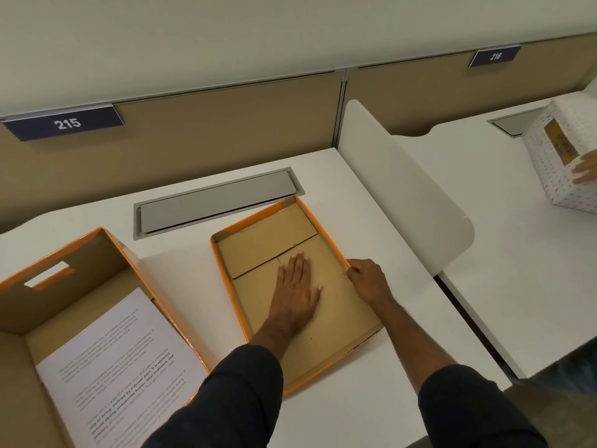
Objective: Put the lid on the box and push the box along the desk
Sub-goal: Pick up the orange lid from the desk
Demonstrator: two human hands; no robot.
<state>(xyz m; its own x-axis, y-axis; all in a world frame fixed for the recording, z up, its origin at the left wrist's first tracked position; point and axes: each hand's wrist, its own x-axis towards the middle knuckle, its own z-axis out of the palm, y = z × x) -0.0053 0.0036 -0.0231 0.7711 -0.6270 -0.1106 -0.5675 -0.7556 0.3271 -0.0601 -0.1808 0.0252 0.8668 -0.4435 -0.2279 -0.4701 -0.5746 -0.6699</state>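
A white office desk (371, 334) runs below a tan fabric partition (226, 124) bearing a dark number plate reading 215 (66, 123), with a curved white divider panel (403, 195) closing its right side and a grey metal cable hatch (219, 198) set into the top.

The tall open cardboard box with orange outer faces and a cut-out handle slot (80, 270) stands at the left of the desk, with a printed white sheet of paper (119, 360) lying inside it. Just to its right, apart from it by a strip of bare desk, lies the shallow orange-rimmed cardboard lid (274, 234), upside down with its brown inside facing up. Its long axis runs away from the person, angled slightly to the left. So the box lies to the left of both hands, and the lid must, I judge, be turned over and carried leftward to cover it.

The left hand (295, 287) is nearer the box; it rests flat on the lid's inner floor, fingers straight and together, gripping nothing. The right hand (366, 279) is curled at the lid's right rim, fingertips (352, 271) pinching that wall.
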